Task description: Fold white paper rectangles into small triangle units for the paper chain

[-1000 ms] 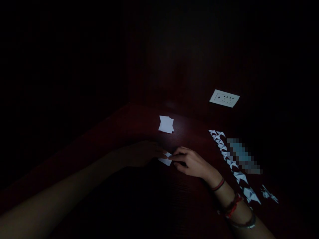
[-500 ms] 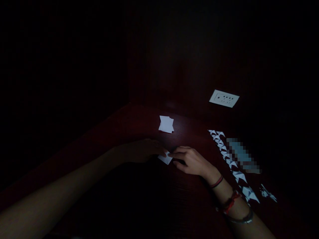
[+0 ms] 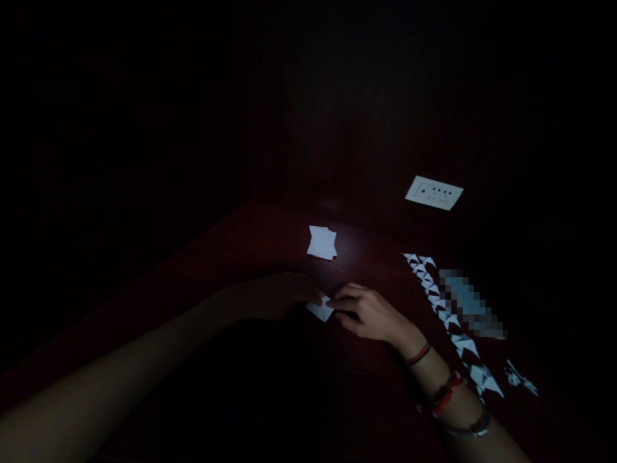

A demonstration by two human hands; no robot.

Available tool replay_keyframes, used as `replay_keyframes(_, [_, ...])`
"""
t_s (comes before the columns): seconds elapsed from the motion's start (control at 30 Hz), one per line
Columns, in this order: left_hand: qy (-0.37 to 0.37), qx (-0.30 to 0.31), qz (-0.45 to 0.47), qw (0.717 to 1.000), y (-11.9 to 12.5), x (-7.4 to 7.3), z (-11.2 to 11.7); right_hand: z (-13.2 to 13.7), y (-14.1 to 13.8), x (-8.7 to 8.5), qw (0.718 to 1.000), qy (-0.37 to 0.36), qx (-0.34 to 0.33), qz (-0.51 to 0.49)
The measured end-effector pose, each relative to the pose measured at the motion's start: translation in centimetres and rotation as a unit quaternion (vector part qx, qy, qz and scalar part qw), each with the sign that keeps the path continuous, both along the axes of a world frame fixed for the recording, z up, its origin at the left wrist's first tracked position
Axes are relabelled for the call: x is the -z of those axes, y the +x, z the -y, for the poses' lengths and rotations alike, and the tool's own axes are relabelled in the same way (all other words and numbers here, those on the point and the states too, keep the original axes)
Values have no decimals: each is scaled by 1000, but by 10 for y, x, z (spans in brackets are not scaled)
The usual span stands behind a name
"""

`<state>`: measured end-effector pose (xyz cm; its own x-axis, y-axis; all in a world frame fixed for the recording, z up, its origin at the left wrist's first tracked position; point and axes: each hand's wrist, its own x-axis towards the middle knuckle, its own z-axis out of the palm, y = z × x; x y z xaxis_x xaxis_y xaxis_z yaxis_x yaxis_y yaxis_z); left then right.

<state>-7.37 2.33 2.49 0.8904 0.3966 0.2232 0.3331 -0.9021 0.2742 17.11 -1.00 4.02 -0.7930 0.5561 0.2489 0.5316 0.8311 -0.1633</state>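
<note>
The scene is very dark. A small white folded paper piece (image 3: 321,310) lies on the dark red-brown table (image 3: 270,238) between my two hands. My left hand (image 3: 279,294) comes in from the left, fingers closed together, fingertips pressing the paper's left edge. My right hand (image 3: 369,312) comes in from the right, fingers curled, index fingertip on the paper's right edge. Bands and a bracelet sit on my right wrist.
A small stack of white paper squares (image 3: 322,242) lies farther back. A long row of several folded white paper triangles (image 3: 448,315) runs along the right, beside a blurred bluish object (image 3: 470,303). A white wall socket (image 3: 434,191) is behind.
The paper piece has turned slightly between the fingertips; both hands stay almost where they were.
</note>
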Motion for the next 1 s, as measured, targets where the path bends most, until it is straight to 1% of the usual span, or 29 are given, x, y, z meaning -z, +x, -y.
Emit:
replay_keyframes(0.17, [9, 6, -17, 1000, 3, -6, 5, -3, 1, -1, 1000, -3, -5, 11])
replay_keyframes(0.3, [19, 6, -24, 1000, 4, -10, 7, -2, 3, -2, 1000, -19, 6, -4])
replay_keyframes(0.43, [36, 0, -45, 998, 2, -7, 6, -1, 4, 1, 998, -36, 20, -41])
replay_keyframes(0.57, [56, -9, -45, 997, 0, -3, 4, -3, 5, 5, 995, -33, 50, -78])
replay_keyframes(0.73, [105, -40, -51, 992, 1, -4, 4, -6, 1, 9, 996, -25, 55, -71])
replay_keyframes(0.87, [126, -35, -74, 989, 3, -5, 6, -7, -4, 13, 995, -30, 65, -75])
replay_keyframes(0.93, [133, -46, -82, 987, 4, -1, 10, -8, -6, 15, 991, -43, 79, -95])
replay_keyframes(1.0, [142, -73, -83, 984, 6, 5, 15, -8, -9, 16, 986, -67, 96, -120])
